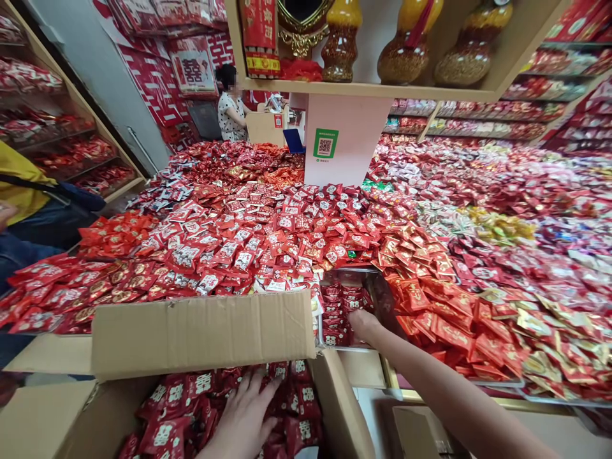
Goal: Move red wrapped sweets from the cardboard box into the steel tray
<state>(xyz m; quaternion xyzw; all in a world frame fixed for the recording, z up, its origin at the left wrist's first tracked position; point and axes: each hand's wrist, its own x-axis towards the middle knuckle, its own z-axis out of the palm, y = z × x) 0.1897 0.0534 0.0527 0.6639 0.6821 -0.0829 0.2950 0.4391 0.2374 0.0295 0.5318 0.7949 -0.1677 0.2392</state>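
Observation:
My left hand (pixel 249 408) lies with fingers spread on dark red candy packets (pixel 165 435) inside an open cardboard box (pixel 201 335). These packets carry white printed characters. Past the box, to the right, my right hand (pixel 366 326) reaches into a clear-walled tray (pixel 386 299). Similar small red packets (pixel 335 312) are stacked along that tray's left side. The right hand's fingers curl down among the packets, and whatever they hold is hidden from view.
Heaps of wrapped candies (pixel 239 236) cover the display around a pink pillar (pixel 344 140). A wooden shelf (pixel 382 90) with gourd-shaped jars hangs overhead. One person (pixel 232 111) stands at the back; another in a yellow top (pixel 29 185) is at the left. Another carton (pixel 415 433) sits below right.

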